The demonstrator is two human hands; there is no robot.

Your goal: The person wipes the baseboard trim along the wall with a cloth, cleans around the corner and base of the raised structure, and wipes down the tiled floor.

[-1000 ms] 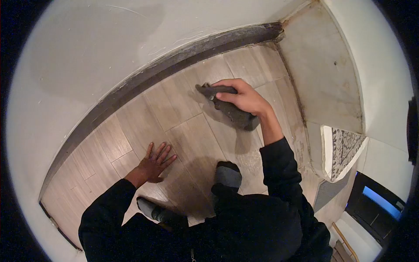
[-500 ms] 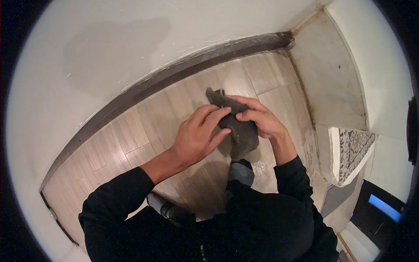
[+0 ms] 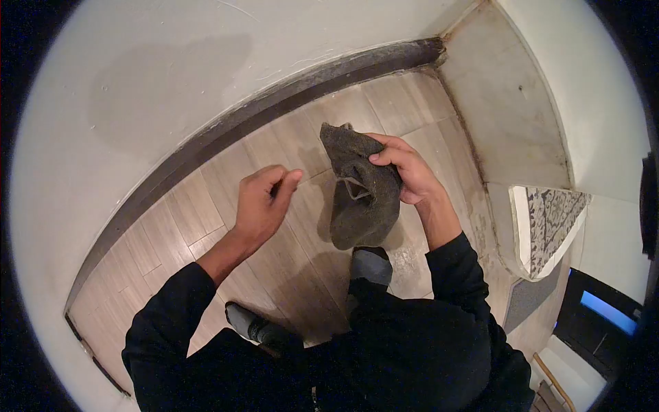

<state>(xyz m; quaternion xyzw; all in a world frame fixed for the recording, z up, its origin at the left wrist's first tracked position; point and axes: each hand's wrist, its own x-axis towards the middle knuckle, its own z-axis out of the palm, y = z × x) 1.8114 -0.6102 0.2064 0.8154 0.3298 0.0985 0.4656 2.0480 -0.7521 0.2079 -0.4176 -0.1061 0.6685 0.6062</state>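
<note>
A crumpled dark grey cloth (image 3: 364,220) hangs above the floor, a fold gaping near its middle. My right hand (image 3: 412,168) grips its right side, with the thumb on top and the other fingers partly hidden behind. Left of the cloth and apart from it is my left hand (image 3: 264,199). Its fingers are curled and the thumb presses against them; whatever they may pinch is hidden or too small to name.
Wood-look floor tiles (image 3: 288,147) run up to a dark skirting (image 3: 274,103) along the white wall. My feet in grey socks (image 3: 371,266) stand below the cloth. At the right are a stained panel (image 3: 508,103), a patterned piece (image 3: 552,223) and a black object with a blue strip (image 3: 597,319).
My left hand has let go of the cloth and drawn away to the left, its fingers now curled. The cloth hangs looser and wider from my right hand.
</note>
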